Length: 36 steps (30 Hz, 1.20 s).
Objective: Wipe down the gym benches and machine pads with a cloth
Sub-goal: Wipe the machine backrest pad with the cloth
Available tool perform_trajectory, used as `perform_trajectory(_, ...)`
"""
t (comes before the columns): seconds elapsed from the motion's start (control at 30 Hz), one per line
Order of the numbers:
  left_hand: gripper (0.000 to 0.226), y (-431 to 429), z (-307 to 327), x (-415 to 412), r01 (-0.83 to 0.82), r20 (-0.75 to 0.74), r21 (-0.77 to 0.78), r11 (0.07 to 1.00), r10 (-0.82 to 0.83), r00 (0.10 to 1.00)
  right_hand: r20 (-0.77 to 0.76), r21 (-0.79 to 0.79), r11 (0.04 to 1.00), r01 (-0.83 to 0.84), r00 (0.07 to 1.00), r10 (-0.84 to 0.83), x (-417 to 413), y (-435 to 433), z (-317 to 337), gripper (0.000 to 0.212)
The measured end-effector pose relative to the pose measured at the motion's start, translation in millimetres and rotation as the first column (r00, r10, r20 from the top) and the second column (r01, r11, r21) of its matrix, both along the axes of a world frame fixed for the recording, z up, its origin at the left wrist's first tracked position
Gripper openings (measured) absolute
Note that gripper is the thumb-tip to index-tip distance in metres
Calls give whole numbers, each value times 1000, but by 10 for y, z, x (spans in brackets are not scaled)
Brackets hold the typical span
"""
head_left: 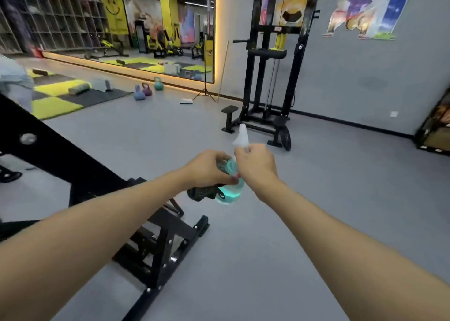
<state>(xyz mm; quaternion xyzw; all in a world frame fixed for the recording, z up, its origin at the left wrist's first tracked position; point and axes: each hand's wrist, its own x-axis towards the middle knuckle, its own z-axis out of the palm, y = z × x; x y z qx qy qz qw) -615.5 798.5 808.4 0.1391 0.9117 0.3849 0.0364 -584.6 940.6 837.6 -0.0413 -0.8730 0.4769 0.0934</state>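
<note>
Machine frame (160, 245) at my lower left on the floor (280, 247), teal spray bottle (231, 190) held just past it, my left hand (207, 167) wrapped round its body, right hand (255, 165) clamped at its neck.

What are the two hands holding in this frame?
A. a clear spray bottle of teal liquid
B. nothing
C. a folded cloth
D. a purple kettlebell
A: the left hand holds the body of the clear spray bottle of teal liquid, and the right hand grips its neck under the white trigger head.
</note>
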Motion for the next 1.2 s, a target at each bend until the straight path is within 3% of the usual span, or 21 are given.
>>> perform_trajectory(0.27,44,978,-55,-2193,-5,58,11,1000,4,998,52,60,998,-29,998,25,-2255,975,-36,27)
perform_trajectory(0.57,39,1365,-246,-4692,-165,53,-36,986,167,984,53,30,970,-242,969,240,-4970,1412,-293,29)
perform_trajectory(0.9,25,1205,-735,-6551,-390,161,73,918,375,913,204,102,909,-403,903,378,-7140,1100,-599,31)
perform_trajectory(1.2,38,440,-473,-8239,-548,151,129,827,529,835,98,204,814,-545,838,536,-9103,320,-275,33)
